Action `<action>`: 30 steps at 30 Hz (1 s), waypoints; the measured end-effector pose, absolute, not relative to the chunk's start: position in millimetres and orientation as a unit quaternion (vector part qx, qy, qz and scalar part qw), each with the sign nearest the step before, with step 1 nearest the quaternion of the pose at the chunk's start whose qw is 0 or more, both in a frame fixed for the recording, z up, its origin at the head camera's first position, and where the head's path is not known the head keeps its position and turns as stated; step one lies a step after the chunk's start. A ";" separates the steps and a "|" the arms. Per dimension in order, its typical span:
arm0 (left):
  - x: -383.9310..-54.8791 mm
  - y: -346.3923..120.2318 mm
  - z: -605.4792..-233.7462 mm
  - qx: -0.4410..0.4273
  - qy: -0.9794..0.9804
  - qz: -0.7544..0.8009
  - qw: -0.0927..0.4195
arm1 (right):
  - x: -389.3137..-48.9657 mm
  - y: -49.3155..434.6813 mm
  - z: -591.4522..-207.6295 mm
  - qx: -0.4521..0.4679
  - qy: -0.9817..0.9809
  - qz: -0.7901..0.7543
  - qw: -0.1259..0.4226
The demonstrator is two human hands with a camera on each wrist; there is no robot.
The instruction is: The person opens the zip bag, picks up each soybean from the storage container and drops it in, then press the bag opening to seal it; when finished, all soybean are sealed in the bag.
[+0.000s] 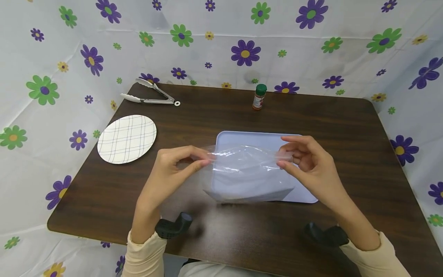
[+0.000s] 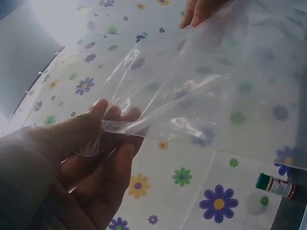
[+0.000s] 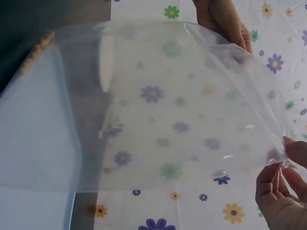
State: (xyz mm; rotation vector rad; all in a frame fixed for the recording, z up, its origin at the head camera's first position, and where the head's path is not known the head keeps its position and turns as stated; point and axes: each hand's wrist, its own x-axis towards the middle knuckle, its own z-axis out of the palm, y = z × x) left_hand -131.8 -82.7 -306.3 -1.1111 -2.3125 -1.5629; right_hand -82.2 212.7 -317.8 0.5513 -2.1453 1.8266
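Note:
A clear plastic bag (image 1: 249,169) is stretched between my two hands above the table. My left hand (image 1: 169,165) pinches its left corner between thumb and fingers. At the opposite upper corner, my right hand (image 1: 313,167) pinches the film with thumb and fingers bent. In the left wrist view the bag (image 2: 192,96) spreads out from the pinched corner with shiny creases. Seen from the right wrist, the film (image 3: 158,110) hangs wide and see-through. Behind and below it lies a light blue tray (image 1: 256,137), partly covered by the bag in the head view.
A white plate (image 1: 128,138) with a checked line pattern lies at the table's left. Behind it are white-tipped tongs (image 1: 159,96), spread apart. A spice bottle (image 1: 258,98) with a green cap stands near the back edge. Flowered sheeting (image 1: 214,23) surrounds the dark wooden table (image 1: 346,127).

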 end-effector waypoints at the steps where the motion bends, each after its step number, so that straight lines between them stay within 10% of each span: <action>1: -131.8 -83.5 -305.9 -0.372 -0.770 -0.515 0.062 | -81.8 212.6 -317.2 0.187 -0.746 0.624 0.134; 15: -128.7 -26.0 -267.7 -0.486 -0.827 -0.249 0.132 | -79.2 194.1 -312.0 0.218 -0.795 0.545 0.156; 30: -125.0 -9.7 -269.2 -0.488 -0.784 -0.329 0.197 | -75.1 191.5 -315.9 0.205 -0.803 0.530 0.177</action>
